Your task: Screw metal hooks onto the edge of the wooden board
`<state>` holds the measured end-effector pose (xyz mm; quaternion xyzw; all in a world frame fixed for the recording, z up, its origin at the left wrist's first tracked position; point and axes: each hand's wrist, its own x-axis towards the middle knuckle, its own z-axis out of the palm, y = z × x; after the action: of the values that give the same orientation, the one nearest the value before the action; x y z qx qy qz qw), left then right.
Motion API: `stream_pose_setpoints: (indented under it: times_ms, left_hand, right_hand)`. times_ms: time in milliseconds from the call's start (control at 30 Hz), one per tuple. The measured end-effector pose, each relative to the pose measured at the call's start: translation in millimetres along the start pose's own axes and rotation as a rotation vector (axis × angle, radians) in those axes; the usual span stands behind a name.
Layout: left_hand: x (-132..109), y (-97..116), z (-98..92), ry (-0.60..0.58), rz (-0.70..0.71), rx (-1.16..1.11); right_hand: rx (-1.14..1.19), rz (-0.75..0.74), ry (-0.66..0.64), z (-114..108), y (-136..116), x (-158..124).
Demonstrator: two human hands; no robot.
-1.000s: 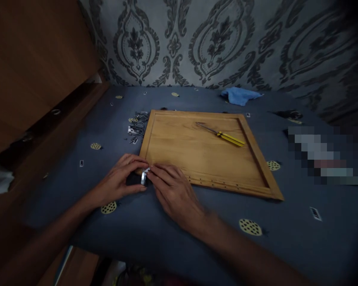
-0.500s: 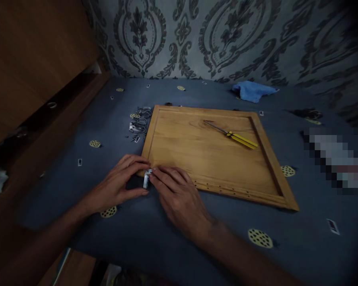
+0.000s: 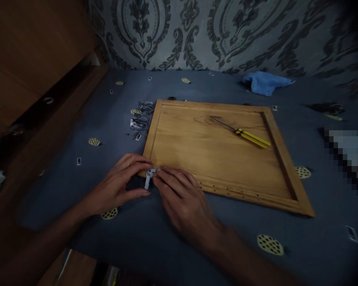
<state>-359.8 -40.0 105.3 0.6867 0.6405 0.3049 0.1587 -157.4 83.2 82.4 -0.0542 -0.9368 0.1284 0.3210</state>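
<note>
A small metal cabinet hinge sits at the near left corner of a framed wooden panel. My left hand curves around it from the left, fingers on the panel's corner and thumb at the hinge's lower end. From the right, my right hand pinches at the hinge's edge with its fingertips, the other fingers lying along the panel's near rail. A row of small dark holes runs along that rail. On the panel lies a screwdriver with a yellow handle.
More hinges and a few loose screws lie left of the panel. A blue cloth rests near the wall, with a dark object farther right. A blurred-out item is at the right; a wooden cabinet stands left.
The hinge has turned slightly, so more of its flat face shows between my hands. My hands stay at the same corner. The view has shifted a little, moving the panel rightward in the picture.
</note>
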Motion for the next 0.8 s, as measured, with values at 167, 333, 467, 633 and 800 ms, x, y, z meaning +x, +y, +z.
stream_pose_setpoints:
  times_ms: [167, 333, 467, 633, 800]
  left_hand:
    - [1.0, 2.2, -1.7, -0.037, 0.005, -0.017]
    - [1.3, 3.6, -2.6, -0.044, -0.001, -0.026]
    - [0.5, 2.9, -1.7, -0.033, 0.002, -0.025]
    - [-2.1, 2.2, -3.0, -0.023, -0.019, -0.045]
    - [-4.3, 1.0, -8.2, 0.000, -0.108, -0.128]
  right_hand:
    - [0.027, 0.014, 0.019, -2.4, -1.2, 1.8]
    - [0.033, 0.016, -0.013, -6.6, -1.0, 2.4]
    - [0.016, 0.020, -0.024, -6.3, -1.1, 2.2]
    - [0.012, 0.011, -0.018, -3.9, -0.3, 1.2]
    - [0.015, 0.028, -0.022, -2.8, 0.1, -0.2]
